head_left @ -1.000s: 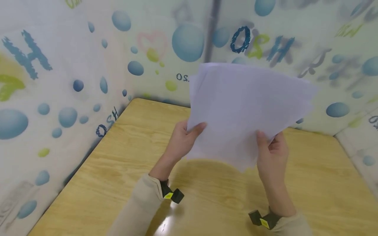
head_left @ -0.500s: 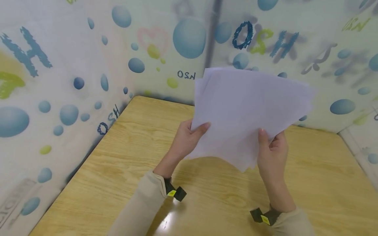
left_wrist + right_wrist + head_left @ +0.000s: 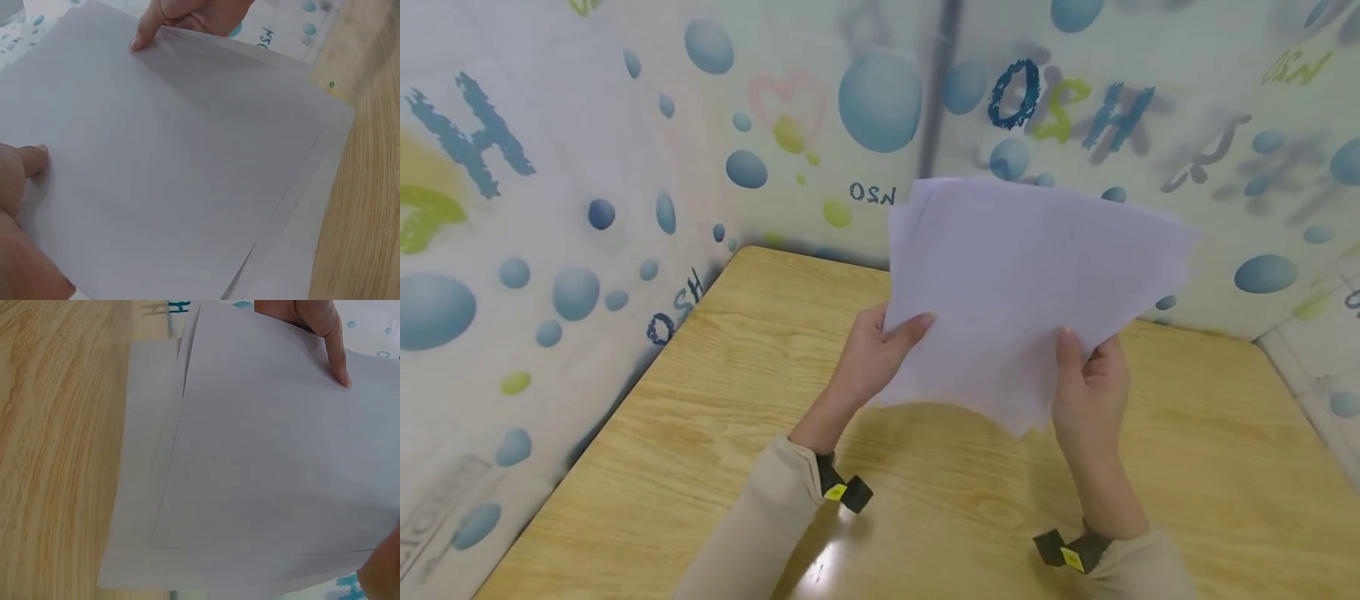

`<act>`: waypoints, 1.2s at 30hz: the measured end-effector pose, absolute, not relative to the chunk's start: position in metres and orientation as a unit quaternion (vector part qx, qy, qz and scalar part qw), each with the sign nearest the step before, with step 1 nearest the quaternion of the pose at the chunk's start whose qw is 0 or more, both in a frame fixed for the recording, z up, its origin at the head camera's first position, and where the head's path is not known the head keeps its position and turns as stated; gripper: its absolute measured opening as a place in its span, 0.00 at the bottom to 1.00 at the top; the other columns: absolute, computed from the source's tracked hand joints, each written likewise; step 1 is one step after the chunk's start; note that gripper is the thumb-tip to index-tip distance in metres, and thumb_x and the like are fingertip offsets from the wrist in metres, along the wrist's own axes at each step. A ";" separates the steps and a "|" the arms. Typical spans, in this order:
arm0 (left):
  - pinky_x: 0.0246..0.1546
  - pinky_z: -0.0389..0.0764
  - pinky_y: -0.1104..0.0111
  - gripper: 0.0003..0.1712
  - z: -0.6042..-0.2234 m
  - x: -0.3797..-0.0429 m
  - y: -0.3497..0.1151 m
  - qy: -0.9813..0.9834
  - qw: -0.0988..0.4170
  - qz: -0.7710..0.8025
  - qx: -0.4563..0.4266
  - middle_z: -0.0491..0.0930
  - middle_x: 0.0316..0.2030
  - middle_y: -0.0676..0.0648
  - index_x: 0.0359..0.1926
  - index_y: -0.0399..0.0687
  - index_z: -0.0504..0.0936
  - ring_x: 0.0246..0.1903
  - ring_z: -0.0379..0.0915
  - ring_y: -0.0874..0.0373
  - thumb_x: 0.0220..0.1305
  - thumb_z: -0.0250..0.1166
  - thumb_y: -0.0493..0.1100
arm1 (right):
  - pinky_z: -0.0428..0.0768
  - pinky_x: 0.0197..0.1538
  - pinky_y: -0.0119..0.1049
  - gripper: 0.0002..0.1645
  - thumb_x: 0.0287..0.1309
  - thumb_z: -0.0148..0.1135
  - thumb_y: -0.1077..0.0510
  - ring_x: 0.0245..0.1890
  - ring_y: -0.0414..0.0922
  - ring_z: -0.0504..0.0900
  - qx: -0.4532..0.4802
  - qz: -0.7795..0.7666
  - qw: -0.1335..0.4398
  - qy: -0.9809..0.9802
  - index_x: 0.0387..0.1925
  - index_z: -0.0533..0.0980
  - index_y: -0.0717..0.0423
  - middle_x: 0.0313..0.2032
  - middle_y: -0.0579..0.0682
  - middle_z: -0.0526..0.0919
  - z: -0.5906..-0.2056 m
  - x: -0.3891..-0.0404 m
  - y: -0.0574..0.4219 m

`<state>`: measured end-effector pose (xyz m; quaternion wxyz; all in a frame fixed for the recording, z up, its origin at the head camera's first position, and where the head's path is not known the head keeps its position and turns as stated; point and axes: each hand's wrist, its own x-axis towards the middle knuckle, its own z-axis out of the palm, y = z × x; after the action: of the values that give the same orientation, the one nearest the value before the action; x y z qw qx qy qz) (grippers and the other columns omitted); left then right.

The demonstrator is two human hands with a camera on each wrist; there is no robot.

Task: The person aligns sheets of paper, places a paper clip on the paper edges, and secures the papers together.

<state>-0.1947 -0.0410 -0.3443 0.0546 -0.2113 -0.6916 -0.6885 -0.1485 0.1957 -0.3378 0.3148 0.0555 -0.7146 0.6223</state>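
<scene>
Several blank white paper sheets are held up, tilted, above the wooden table. Their edges are fanned and do not line up, as the layered sheets in the right wrist view show. My left hand grips the left edge, thumb on the front face and fingers behind. At the lower right edge my right hand pinches the sheets, its thumb on the front and its other fingers curled behind. In the left wrist view, the left thumb presses on the paper. The backs of the sheets are hidden.
The wooden table reaches back to a wall covering printed with blue bubbles and letters. A second side of this covering stands along the table's left edge. Dark devices with yellow labels sit on both wrists.
The top of the sheets has come down slightly. Both hands keep their grip, the left one having shifted a little to the right. The head view has moved slightly.
</scene>
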 end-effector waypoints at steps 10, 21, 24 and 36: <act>0.45 0.78 0.62 0.16 -0.352 -0.199 -0.043 -0.694 0.053 -0.690 -0.198 0.84 0.43 0.43 0.49 0.37 0.81 0.43 0.80 0.54 0.68 0.63 0.44 | 0.80 0.44 0.30 0.15 0.70 0.53 0.57 0.45 0.46 0.83 0.070 0.618 0.313 -0.718 0.51 0.74 0.63 0.45 0.56 0.83 -0.350 -0.154 0.197; 0.45 0.79 0.61 0.15 -0.349 -0.199 -0.044 -0.694 0.070 -0.685 -0.209 0.84 0.43 0.45 0.49 0.39 0.81 0.43 0.81 0.55 0.68 0.63 0.44 | 0.79 0.45 0.31 0.15 0.70 0.53 0.58 0.45 0.46 0.82 0.079 0.623 0.330 -0.705 0.52 0.73 0.63 0.46 0.57 0.83 -0.345 -0.153 0.195; 0.45 0.79 0.60 0.15 -0.349 -0.199 -0.044 -0.695 0.066 -0.686 -0.205 0.84 0.43 0.43 0.50 0.38 0.81 0.43 0.81 0.53 0.68 0.63 0.44 | 0.79 0.44 0.31 0.14 0.70 0.54 0.61 0.45 0.46 0.83 0.088 0.632 0.331 -0.695 0.51 0.73 0.65 0.45 0.57 0.83 -0.347 -0.154 0.195; 0.40 0.80 0.62 0.14 -0.354 -0.203 -0.045 -0.699 0.061 -0.683 -0.202 0.85 0.41 0.45 0.48 0.39 0.81 0.40 0.82 0.55 0.67 0.64 0.44 | 0.80 0.43 0.30 0.13 0.69 0.54 0.62 0.43 0.45 0.83 0.087 0.627 0.333 -0.699 0.52 0.73 0.65 0.45 0.55 0.83 -0.355 -0.157 0.197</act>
<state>-0.2029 -0.0447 -0.3538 0.0614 -0.2018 -0.6993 -0.6830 -0.1567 0.1966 -0.3548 0.3329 0.0869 -0.6992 0.6266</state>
